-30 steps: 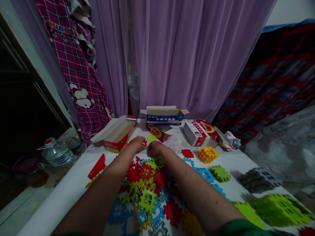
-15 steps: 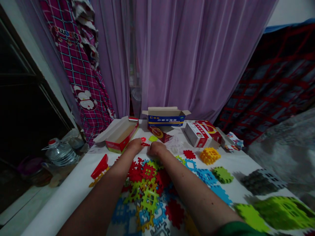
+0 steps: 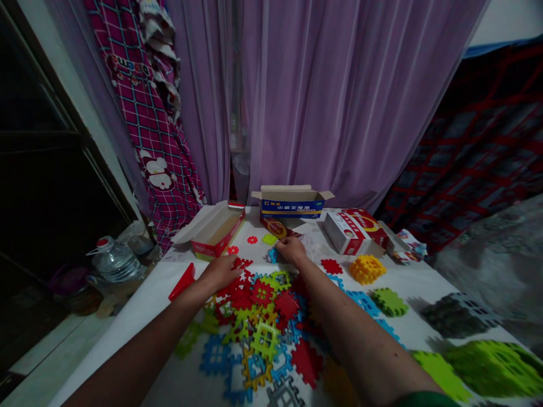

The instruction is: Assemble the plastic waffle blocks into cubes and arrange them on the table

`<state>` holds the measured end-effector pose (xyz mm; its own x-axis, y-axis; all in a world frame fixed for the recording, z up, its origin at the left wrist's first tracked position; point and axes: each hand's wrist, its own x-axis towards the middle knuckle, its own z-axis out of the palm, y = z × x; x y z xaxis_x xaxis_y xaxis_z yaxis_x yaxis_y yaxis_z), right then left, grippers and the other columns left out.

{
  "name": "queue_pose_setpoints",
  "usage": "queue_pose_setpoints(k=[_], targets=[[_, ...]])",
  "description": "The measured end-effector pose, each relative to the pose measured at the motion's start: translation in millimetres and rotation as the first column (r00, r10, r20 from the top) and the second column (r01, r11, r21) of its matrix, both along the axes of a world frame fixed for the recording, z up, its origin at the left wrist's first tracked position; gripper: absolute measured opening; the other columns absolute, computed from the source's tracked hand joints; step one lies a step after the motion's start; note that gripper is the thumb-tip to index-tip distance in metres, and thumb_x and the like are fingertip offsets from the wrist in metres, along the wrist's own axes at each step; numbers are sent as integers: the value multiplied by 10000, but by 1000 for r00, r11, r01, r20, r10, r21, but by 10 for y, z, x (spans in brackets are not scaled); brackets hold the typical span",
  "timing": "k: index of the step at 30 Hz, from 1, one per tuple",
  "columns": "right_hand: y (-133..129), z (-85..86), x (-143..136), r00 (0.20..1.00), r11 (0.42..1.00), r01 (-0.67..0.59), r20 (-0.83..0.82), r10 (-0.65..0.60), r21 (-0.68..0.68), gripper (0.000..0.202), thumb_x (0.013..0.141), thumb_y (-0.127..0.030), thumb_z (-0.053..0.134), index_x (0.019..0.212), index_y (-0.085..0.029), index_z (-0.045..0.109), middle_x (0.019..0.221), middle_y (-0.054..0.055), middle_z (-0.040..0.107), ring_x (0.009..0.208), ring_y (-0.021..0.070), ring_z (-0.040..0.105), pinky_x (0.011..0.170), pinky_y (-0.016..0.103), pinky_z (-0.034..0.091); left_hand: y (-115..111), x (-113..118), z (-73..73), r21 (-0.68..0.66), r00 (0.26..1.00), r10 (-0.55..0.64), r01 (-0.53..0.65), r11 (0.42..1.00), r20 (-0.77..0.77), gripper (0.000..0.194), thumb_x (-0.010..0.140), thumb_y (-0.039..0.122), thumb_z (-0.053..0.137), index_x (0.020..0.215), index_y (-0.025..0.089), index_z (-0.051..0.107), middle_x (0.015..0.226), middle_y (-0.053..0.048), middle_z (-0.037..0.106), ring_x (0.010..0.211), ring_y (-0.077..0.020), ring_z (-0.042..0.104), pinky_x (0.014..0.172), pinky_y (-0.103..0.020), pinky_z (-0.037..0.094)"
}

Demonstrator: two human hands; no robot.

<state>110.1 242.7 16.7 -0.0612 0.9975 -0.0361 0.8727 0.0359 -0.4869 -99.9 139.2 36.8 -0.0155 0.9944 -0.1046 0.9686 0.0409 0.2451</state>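
My left hand point(image 3: 223, 272) is at the left edge of a mixed pile of plastic pieces point(image 3: 262, 293), its fingers closed by a red piece point(image 3: 243, 263). Beyond the pile, my right hand point(image 3: 291, 250) has its fingers bent together beside a small blue piece point(image 3: 272, 255); whether they grip it is unclear. A flat yellow-green piece point(image 3: 269, 239) lies just past that hand. Two small red round pieces, one farther back point(image 3: 252, 239) and one nearer point(image 3: 232, 250), rest on the white table.
An open red box point(image 3: 216, 243) stands back left, a blue box point(image 3: 292, 208) at the back, red-white boxes point(image 3: 348, 234) back right. Stacks of yellow point(image 3: 367, 269), dark grey point(image 3: 460, 315) and green pieces point(image 3: 494, 367) line the right side.
My hands have moved apart. The left has come back toward the pile, and the right sits by a blue piece. Two red round pieces now show between the red box and the hands.
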Motion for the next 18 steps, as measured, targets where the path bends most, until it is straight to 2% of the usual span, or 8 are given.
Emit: queue_pose_setpoints(k=[3,5,8,11,15,18], targets=[[-11,130,153,998,999,-7,-55,10,43,345,905,-288,414,972,-163,729,930,59,741,831,144,677,596,180,430,-94,-40,26,-63,997,-64,67,996,41,229,803,344,585,969,198,642,874,-16,684,794,-174,637,630,-239,404],[-63,232,228,996,997,-54,-73,57,47,358,914,-273,393,997,-146,717,937,57,737,816,129,670,595,169,428,-114,-53,84,-114,992,-117,122,986,53,276,778,368,606,1002,217,659,885,-6,695,805,-176,641,647,-235,424],[-209,346,316,977,978,-207,-53,205,-26,262,864,-316,529,896,-163,738,814,23,738,702,115,661,574,161,431,-65,-49,193,-182,984,-171,176,968,40,266,776,426,600,945,250,705,905,-2,721,835,-187,656,685,-243,454],[-323,409,470,948,944,-308,44,314,-117,188,789,-353,658,798,-191,754,755,14,737,691,135,668,621,183,458,96,10,255,-146,991,-130,125,981,-24,273,800,450,581,934,265,732,988,-27,738,921,-218,663,763,-278,478],[-284,437,828,934,977,-184,289,208,-107,247,820,-223,599,1006,-152,746,1087,151,711,1030,267,655,813,293,474,426,218,183,-18,992,-89,88,996,-89,303,825,342,569,1084,267,708,1200,-58,683,1095,-238,622,922,-311,463],[-226,389,1036,888,979,-132,421,187,-155,397,754,-131,638,1147,-119,695,1175,213,666,1113,320,620,858,345,472,681,429,41,48,984,-141,147,988,-106,449,857,240,514,1300,265,585,1421,-48,531,1276,-200,506,1061,-280,366]])
